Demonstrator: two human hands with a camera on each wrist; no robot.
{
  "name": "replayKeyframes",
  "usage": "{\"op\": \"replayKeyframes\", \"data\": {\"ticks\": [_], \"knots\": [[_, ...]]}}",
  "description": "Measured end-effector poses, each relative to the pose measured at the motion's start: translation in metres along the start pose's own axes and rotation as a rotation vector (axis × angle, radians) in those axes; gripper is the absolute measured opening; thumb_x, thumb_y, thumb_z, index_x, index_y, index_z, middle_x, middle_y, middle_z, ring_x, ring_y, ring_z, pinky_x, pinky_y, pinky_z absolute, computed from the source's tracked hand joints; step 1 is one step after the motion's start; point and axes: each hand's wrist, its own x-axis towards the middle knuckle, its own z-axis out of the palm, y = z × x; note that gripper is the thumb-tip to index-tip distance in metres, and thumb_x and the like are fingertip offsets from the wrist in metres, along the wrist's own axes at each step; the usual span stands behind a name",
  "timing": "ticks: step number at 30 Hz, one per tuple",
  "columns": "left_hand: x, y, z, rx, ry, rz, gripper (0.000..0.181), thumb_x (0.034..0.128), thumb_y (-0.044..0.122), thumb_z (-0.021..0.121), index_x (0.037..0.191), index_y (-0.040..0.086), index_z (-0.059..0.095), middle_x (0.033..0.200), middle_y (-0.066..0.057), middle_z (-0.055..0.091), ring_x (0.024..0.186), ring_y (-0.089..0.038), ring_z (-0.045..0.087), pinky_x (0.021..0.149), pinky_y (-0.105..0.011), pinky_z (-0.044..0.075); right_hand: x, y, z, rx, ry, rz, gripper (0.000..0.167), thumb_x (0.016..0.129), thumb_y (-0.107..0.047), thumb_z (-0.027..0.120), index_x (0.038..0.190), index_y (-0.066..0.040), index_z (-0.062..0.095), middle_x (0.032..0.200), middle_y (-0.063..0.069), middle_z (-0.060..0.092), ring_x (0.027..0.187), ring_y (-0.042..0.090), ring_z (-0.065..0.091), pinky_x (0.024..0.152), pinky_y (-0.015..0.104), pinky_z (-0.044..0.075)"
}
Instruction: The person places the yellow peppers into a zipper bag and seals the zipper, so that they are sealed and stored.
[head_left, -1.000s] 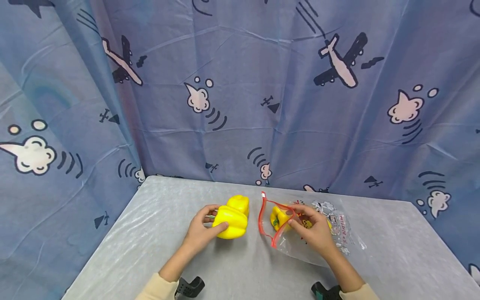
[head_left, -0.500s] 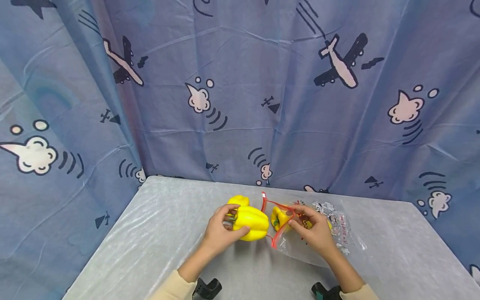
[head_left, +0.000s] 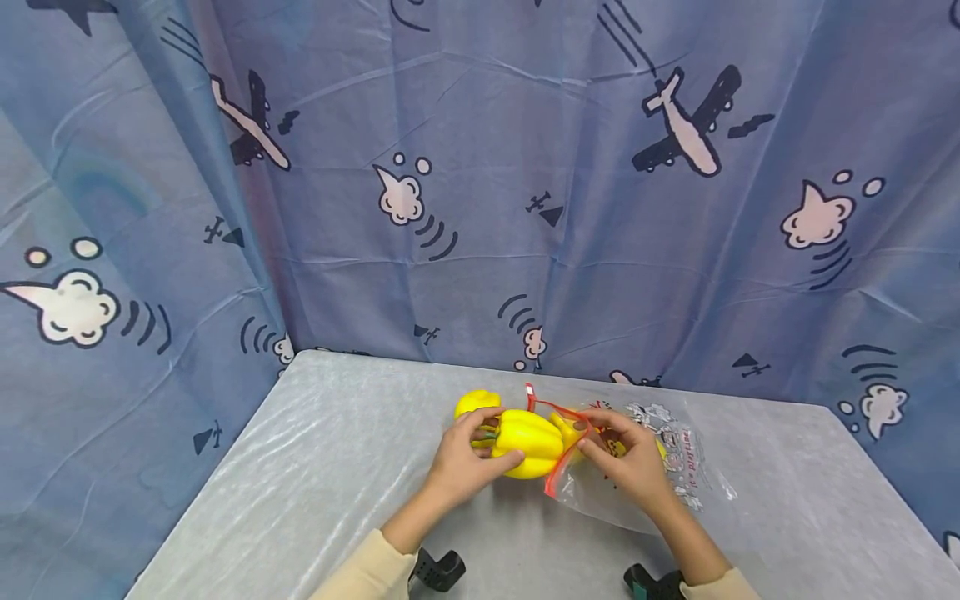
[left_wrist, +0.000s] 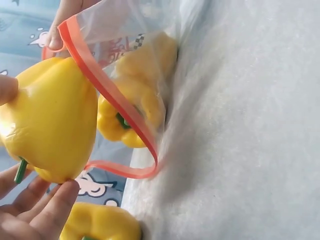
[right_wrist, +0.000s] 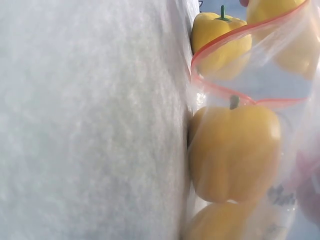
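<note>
My left hand [head_left: 463, 462] holds a yellow bell pepper [head_left: 531, 443] by its stem end, thumb on the near side. The pepper is at the mouth of a clear zip bag [head_left: 600, 502] with a red edge [left_wrist: 111, 95]. In the left wrist view its far end lies past part of that edge. My right hand [head_left: 633, 467] pinches the upper rim of the bag, which gapes toward the left. Inside the bag lie a yellow pepper [left_wrist: 131, 107] with a green stem and, behind it, a second yellow pepper [left_wrist: 154, 57].
Another yellow bell pepper [head_left: 474, 402] sits on the table just behind my left hand, partly hidden. A pale sheet covers the table [head_left: 337, 467]. A blue patterned curtain [head_left: 480, 275] hangs along its back and left side.
My left hand has carried its pepper to the right, from beside the loose pepper to the mouth of the bag. The right hand and the bag have stayed almost still.
</note>
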Motion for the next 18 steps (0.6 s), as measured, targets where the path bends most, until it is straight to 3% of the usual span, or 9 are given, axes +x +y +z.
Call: {"op": "replayKeyframes", "data": {"ticks": [5, 9, 18], "knots": [[0.006, -0.001, 0.005, 0.031, -0.038, 0.006, 0.062, 0.0755, 0.031, 0.08, 0.13, 0.012, 0.057, 0.119, -0.008, 0.063, 0.102, -0.023, 0.063, 0.084, -0.031, 0.056, 0.001, -0.007, 0.0, -0.014, 0.0, 0.004, 0.033, 0.074, 0.01, 0.074, 0.106, 0.001, 0.069, 0.098, 0.018, 0.07, 0.081, 0.006, 0.056, 0.071, 0.017, 0.05], [0.009, -0.002, 0.01, 0.038, -0.062, 0.007, 0.061, 0.0754, 0.029, 0.08, 0.13, 0.012, 0.058, 0.119, -0.007, 0.063, 0.101, -0.023, 0.063, 0.084, -0.034, 0.056, -0.001, 0.007, 0.001, -0.005, -0.002, 0.002, 0.034, 0.075, 0.006, 0.075, 0.107, -0.004, 0.069, 0.104, 0.015, 0.068, 0.086, 0.002, 0.056, 0.075, 0.015, 0.05], [0.01, -0.003, 0.018, 0.076, -0.118, -0.031, 0.063, 0.0747, 0.031, 0.081, 0.129, 0.009, 0.057, 0.121, -0.008, 0.063, 0.101, -0.023, 0.065, 0.083, -0.029, 0.056, -0.002, 0.007, 0.003, 0.013, 0.003, -0.019, 0.033, 0.074, 0.006, 0.076, 0.106, -0.003, 0.07, 0.1, 0.015, 0.068, 0.083, 0.005, 0.058, 0.075, 0.014, 0.052]]}}
